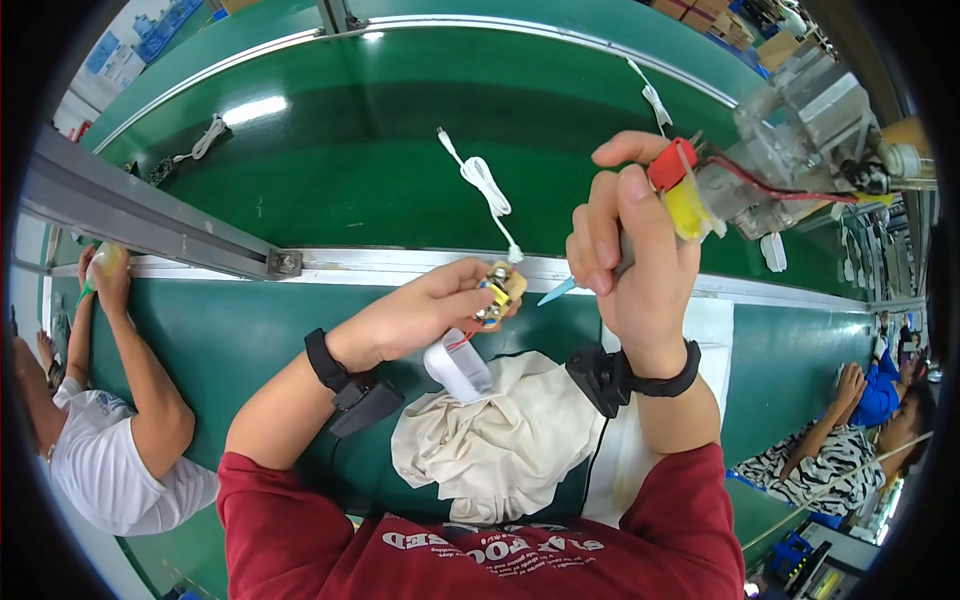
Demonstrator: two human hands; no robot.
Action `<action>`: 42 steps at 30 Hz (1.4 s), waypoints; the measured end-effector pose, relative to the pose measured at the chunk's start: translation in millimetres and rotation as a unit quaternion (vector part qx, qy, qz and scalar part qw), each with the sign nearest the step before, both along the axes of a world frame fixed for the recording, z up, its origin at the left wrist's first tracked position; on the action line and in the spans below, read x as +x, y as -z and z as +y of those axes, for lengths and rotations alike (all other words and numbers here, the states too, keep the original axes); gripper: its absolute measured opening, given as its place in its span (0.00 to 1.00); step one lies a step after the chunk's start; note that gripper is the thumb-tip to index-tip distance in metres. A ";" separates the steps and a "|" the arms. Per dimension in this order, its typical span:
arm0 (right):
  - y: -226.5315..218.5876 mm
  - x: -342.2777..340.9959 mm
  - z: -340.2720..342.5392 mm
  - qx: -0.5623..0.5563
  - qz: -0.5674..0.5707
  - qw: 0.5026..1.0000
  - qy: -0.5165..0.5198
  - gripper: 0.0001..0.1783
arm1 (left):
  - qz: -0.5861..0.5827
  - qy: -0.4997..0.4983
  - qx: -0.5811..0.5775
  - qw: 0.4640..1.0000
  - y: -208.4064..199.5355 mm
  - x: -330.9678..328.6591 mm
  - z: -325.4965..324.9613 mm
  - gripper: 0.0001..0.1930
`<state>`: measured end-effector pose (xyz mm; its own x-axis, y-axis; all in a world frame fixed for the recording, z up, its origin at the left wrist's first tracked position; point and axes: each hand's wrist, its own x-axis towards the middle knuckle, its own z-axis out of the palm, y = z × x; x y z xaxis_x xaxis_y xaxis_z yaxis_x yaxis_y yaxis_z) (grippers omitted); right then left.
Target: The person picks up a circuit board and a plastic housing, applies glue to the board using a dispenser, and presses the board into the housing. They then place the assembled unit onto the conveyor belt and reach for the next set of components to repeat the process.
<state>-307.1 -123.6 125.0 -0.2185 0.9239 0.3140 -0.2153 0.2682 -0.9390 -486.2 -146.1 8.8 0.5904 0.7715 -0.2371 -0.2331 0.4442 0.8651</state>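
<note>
- A green worktable (270, 310) runs along a metal rail, with a wider green belt (350, 170) beyond it.
- Nearest, a crumpled cream cloth (500, 430) lies on the table, beside a white sheet (620, 470).
- Just above the cloth is a white plastic case (458, 368), open and hollow; its inside is too small to make out.
- Red wires (463, 340) join it to a small circuit board (497, 294), tan-edged, crowded with silvery, yellow and blue parts.
- The left hand (425, 315) pinches that board over the table edge.
- The right hand (635, 255), raised, grips a tool whose pale blue tip (558, 292) points at the board, apart from it.
- A coiled white cable (485, 185) lies on the belt.
- Farthest, brown boxes (710, 15) and blue bins (165, 30); contents unclear.
</note>
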 end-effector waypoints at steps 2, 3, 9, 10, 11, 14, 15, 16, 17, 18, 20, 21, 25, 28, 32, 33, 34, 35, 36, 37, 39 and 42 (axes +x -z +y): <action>0.8 -1.6 0.6 0.002 0.006 1.000 -0.001 0.14 | 0.005 0.016 0.022 1.000 4.7 5.9 1.7 0.19; 2.6 -2.4 1.1 0.003 0.010 1.000 -0.002 0.14 | 0.012 0.027 0.047 0.998 6.9 7.8 3.1 0.18; 15.5 -6.6 3.5 0.028 0.013 1.000 -0.003 0.14 | -0.008 0.035 0.099 0.994 15.9 4.7 2.0 0.18; 16.2 -7.2 3.4 0.034 0.012 0.999 -0.006 0.14 | -0.013 0.052 0.096 0.994 16.9 3.0 2.3 0.18; 17.0 -8.2 3.4 0.040 0.011 0.999 -0.010 0.13 | -0.018 0.069 0.092 0.993 17.8 1.2 2.7 0.17; 19.7 -13.3 4.0 0.034 0.025 0.999 -0.013 0.13 | -0.019 0.087 0.092 0.992 18.2 -5.4 2.1 0.17; 20.9 -14.9 4.2 0.032 0.034 0.999 -0.014 0.12 | -0.014 0.086 0.098 0.991 17.9 -7.4 1.7 0.17; 22.5 -16.5 4.1 0.030 0.032 0.999 -0.013 0.12 | -0.009 0.086 0.104 0.991 18.6 -8.8 1.4 0.17; 23.2 -17.8 4.3 0.028 0.028 0.999 -0.012 0.12 | -0.011 0.087 0.102 0.991 19.5 -9.2 1.4 0.17; 24.2 -19.1 4.4 0.026 0.024 0.999 -0.011 0.12 | -0.022 0.080 0.105 0.991 20.7 -9.3 1.4 0.17; 26.9 -21.6 4.5 0.021 0.018 1.000 -0.009 0.12 | -0.044 0.067 0.108 0.991 22.9 -9.2 1.5 0.17; 28.5 -23.2 4.3 0.017 0.020 1.000 -0.014 0.12 | -0.046 0.067 0.107 0.991 23.6 -9.7 1.8 0.17; 30.8 -26.1 4.4 0.007 0.026 0.999 -0.034 0.12 | -0.046 0.080 0.099 0.991 23.3 -13.4 4.5 0.18; 31.5 -27.2 4.1 0.004 0.028 0.998 -0.051 0.12 | -0.057 0.080 0.097 0.991 24.9 -13.8 4.4 0.18; 32.0 -28.0 5.1 0.007 0.027 0.998 -0.057 0.12 | -0.069 0.080 0.106 0.989 26.1 -15.0 4.6 0.18; 32.5 -28.1 6.3 0.009 0.030 0.998 -0.055 0.12 | -0.069 0.080 0.104 0.989 25.8 -15.0 4.6 0.18; 33.0 -28.1 7.3 0.011 0.032 0.998 -0.053 0.12 | -0.069 0.076 0.105 0.989 25.0 -14.7 4.6 0.18; 33.5 -28.3 7.7 0.013 0.035 0.998 -0.051 0.12 | -0.070 0.073 0.106 0.989 24.2 -14.4 4.5 0.18; 33.7 -28.7 7.5 0.011 0.035 0.998 -0.051 0.12 | -0.070 0.070 0.106 0.989 23.8 -14.5 4.4 0.18; 33.0 -28.7 7.3 0.007 0.035 0.998 -0.048 0.12 | -0.071 0.070 0.105 0.989 23.6 -14.6 4.8 0.18; 31.3 -28.9 7.1 -0.001 0.036 0.999 -0.041 0.12 | -0.070 0.077 0.099 0.990 23.4 -14.7 5.7 0.19; 29.8 -28.9 7.8 0.002 0.030 0.999 -0.038 0.12 | -0.072 0.081 0.094 0.990 22.4 -14.9 5.8 0.19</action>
